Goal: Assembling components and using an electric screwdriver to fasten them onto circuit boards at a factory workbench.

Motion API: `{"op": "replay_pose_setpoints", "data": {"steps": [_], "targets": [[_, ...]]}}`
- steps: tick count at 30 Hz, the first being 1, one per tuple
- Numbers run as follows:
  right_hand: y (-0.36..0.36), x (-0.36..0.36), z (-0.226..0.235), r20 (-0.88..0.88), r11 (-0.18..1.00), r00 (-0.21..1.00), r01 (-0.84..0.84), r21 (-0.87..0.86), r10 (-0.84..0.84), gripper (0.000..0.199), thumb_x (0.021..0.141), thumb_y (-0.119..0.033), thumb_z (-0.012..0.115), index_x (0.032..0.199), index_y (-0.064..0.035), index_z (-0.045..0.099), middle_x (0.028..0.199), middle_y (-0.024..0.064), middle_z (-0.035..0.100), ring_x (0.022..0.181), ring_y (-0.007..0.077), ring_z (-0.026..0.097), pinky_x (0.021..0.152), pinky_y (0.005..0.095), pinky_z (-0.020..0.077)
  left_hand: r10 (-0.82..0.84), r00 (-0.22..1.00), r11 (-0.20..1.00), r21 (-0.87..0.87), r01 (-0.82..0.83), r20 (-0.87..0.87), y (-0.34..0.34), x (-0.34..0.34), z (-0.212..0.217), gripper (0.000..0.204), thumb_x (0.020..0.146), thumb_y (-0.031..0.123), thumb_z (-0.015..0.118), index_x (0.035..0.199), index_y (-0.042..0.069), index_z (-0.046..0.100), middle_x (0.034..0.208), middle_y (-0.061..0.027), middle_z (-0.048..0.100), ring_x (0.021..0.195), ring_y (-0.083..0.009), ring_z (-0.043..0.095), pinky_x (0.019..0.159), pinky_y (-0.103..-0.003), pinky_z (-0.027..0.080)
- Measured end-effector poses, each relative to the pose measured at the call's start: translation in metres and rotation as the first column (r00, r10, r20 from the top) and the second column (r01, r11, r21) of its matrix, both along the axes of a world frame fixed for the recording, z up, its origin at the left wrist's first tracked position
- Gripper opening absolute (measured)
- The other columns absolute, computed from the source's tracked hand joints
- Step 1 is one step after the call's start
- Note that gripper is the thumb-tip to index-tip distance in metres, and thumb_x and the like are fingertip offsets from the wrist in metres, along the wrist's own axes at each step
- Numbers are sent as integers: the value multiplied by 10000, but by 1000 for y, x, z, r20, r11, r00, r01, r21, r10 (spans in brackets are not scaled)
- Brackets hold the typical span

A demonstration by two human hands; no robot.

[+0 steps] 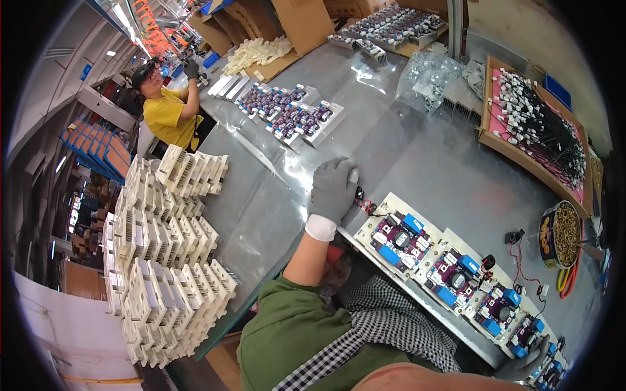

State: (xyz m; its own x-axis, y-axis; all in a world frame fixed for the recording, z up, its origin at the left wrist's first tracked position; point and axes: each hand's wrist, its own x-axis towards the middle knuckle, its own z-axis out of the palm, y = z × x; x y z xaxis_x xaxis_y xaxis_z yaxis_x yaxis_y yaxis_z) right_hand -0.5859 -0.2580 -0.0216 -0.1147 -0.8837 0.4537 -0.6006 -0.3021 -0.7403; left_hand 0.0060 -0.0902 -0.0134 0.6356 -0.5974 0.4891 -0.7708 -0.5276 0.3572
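Observation:
My left hand (332,190), in a grey glove with a white cuff, lies palm down on the grey metal table (417,156). I see nothing held in it. Just to its right lies a small black part with red wires (362,199). A row of white plates carrying purple circuit boards with blue components (450,274) runs diagonally along the table's near edge. My right hand (527,366), also in a grey glove, touches the boards at the row's lower right end. Its grip is hidden at the picture's rim.
Stacks of cream plastic parts (166,260) fill the left. A co-worker in a yellow shirt (166,112) works at the far left. Another row of boards (290,114), a clear plastic bag (427,75), a wooden tray of black wires (541,130) and a round tin of screws (565,233) stand around.

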Motion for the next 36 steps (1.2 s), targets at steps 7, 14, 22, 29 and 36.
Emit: {"op": "replay_pose_setpoints", "data": {"steps": [7,14,22,29,36], "targets": [[1,0,-4,2,995,999,-42,-88,43,481,1100,-268,348,1404,79,485,1420,201,538,1328,296,513,1159,403,377,11,1000,1000,-16,-10,18,3,2,3,217,912,215,619,1072,92,699,1112,-134,693,1059,-355,627,932,-457,481],[0,3,-2,59,995,998,-20,-96,26,462,1095,-226,346,1394,100,481,1405,227,542,1307,303,536,1143,398,414,12,1000,1000,-7,-11,22,1,0,4,233,917,225,609,1085,91,701,1116,-135,692,1071,-355,623,942,-456,472],[1,4,-1,41,995,999,-24,-93,28,461,1097,-220,341,1397,103,475,1402,227,543,1304,302,538,1143,397,414,13,1000,1000,-14,-13,5,1,-1,4,239,921,230,607,1088,89,704,1127,-137,692,1081,-356,622,950,-453,472],[0,1,-2,9,997,1000,-20,-78,21,461,1098,-220,333,1392,102,484,1402,223,544,1309,293,533,1145,392,408,11,1000,1000,1,-11,-3,1,1,5,239,920,231,606,1083,87,707,1134,-144,691,1081,-362,622,947,-455,475],[-4,-5,-7,21,995,999,-39,-91,41,459,1096,-212,328,1385,108,487,1400,222,545,1308,293,534,1145,395,416,13,1000,1000,1,-13,-2,1,1,4,234,917,227,609,1077,87,706,1131,-145,692,1079,-361,624,943,-457,478]]}}
